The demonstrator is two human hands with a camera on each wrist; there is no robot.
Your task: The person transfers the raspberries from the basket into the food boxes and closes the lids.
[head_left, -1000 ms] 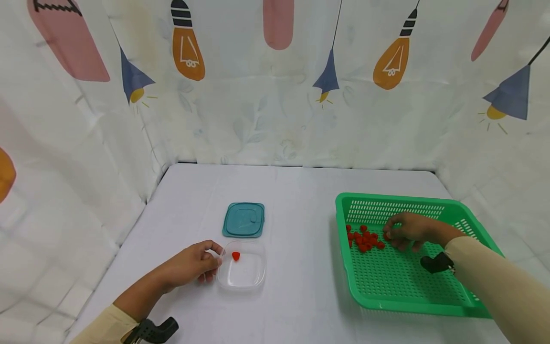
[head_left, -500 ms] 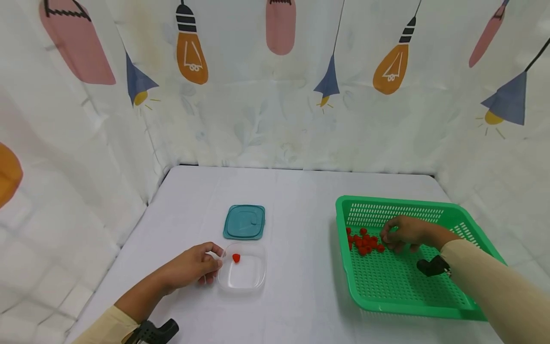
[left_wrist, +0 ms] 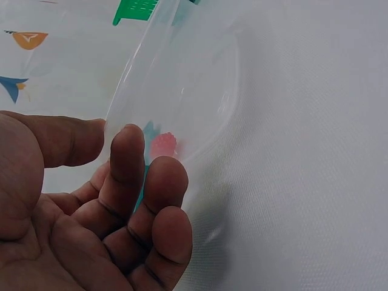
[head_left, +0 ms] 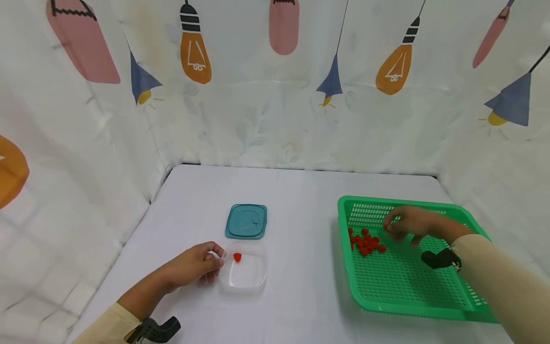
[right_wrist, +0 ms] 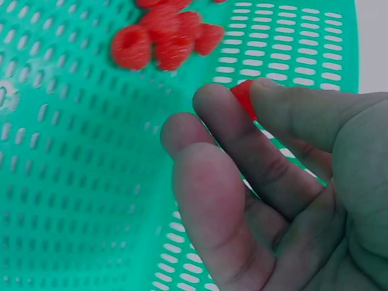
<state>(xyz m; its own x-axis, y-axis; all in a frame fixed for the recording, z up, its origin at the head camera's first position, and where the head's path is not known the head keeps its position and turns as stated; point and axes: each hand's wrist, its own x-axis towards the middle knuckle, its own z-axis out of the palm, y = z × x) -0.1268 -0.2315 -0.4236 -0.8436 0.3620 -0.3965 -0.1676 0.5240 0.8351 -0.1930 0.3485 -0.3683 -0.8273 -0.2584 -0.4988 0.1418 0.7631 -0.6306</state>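
Red raspberry (right_wrist: 244, 97): held over the basket, towards its far wall, apart from the pile in the close view. Real or moulded, cannot tell. Right grip (head_left: 414, 223) has it pinched between thumb tip and fingertip, only a sliver of red showing; the remaining fingers bend loosely. Contact is small, shape rounded: an off-centre squeeze could pop it loose, and if the flesh is soft, too hard a one could crush it.

Raspberry pile (head_left: 366, 244): near the right grip, at the basket's left end, several pieces touching. A low, trailing finger could scatter them.

Green basket (head_left: 406, 310): slotted walls, raised rim. A sleeve or knuckle catching that rim could jolt the pinch or shift the whole basket.

Clear tub (head_left: 247, 276): well apart to the left, seemingly flat on the white surface (head_left: 302, 277), a lone raspberry (head_left: 237, 257) inside towards the back left. Left grip (head_left: 191, 264) holds the tub's left rim with thumb and fingers. Light by the look of it; a careless tug could slide or tip it and set the lone raspberry rolling. Transparent edges also seem easy to misjudge by eye.

Teal lid (head_left: 246, 221): lying just behind the tub; shoving the tub backwards could knock it askew
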